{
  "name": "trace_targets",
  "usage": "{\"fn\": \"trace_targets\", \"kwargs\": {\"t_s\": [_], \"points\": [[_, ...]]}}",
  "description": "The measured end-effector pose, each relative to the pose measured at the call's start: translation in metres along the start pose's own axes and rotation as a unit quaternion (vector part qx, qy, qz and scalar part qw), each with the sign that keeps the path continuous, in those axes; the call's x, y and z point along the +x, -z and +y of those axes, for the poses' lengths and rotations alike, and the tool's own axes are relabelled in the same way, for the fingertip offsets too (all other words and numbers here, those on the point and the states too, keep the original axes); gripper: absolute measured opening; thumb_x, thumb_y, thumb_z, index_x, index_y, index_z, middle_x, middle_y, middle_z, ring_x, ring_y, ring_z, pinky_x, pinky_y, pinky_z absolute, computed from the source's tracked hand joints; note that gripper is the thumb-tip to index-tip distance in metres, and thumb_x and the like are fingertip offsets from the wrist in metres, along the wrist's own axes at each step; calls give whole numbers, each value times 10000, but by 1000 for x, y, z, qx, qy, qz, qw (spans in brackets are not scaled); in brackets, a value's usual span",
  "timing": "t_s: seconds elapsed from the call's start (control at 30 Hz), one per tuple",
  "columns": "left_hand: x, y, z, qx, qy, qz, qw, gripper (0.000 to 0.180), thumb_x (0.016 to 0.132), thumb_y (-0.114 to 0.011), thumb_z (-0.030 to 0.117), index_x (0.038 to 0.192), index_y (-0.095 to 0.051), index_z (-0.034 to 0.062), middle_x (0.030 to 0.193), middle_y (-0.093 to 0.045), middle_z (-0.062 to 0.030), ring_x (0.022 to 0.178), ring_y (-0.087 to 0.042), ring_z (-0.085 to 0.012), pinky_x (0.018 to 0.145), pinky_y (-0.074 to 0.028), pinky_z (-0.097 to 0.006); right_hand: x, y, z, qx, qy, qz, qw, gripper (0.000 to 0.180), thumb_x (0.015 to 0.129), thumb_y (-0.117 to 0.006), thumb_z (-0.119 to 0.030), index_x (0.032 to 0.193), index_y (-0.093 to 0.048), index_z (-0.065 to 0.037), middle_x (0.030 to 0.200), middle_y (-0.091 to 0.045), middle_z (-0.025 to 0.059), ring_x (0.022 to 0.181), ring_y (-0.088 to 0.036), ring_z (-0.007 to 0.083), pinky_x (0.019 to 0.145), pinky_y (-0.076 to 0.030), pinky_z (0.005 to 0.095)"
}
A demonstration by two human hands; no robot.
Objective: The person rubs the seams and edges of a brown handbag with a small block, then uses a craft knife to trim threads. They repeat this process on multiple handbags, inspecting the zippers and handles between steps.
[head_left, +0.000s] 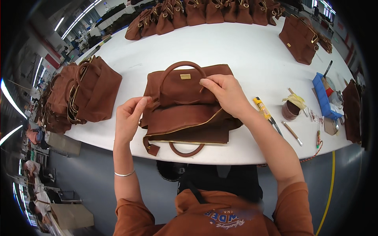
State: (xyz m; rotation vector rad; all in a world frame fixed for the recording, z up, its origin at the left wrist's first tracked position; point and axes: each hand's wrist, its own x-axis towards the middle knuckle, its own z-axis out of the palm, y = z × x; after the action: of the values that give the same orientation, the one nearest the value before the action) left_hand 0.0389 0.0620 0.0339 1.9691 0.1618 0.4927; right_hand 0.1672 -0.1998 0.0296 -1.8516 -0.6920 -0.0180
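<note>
A brown handbag (183, 90) lies on its side on the table before me, its gold-toothed zipper (197, 124) open toward me. One rounded handle (183, 63) arches up over a small gold plate (185, 76); the other handle (186, 153) reaches the table's near edge. My right hand (228, 92) is closed by the upper handle's right end, thumb and finger pinching a thin brown strap (202, 89). At the bag's left side my left hand (130, 114) is closed in a pinch beside the brown leather; what lies between its fingertips is hard to make out.
Brown handbags stand in a cluster (94, 92) on the left, with several more (212, 13) along the far edge and one (301, 39) far right. To the right lie a yellow marker-like tool (262, 107), a brush (292, 133), a brown pot (290, 110) and a blue bin (325, 96).
</note>
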Motion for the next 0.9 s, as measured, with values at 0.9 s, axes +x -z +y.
{"fn": "trace_targets", "kwargs": {"t_s": [0.9], "points": [[8, -27, -2, 53, -129, 42, 989, 191, 832, -766, 115, 962, -712, -13, 860, -711, -55, 716, -651, -115, 673, -529, -241, 10, -5, 6, 137, -155, -8, 978, 311, 982, -589, -271, 930, -696, 16, 630, -515, -45, 500, -367, 23, 443, -289, 210]]}}
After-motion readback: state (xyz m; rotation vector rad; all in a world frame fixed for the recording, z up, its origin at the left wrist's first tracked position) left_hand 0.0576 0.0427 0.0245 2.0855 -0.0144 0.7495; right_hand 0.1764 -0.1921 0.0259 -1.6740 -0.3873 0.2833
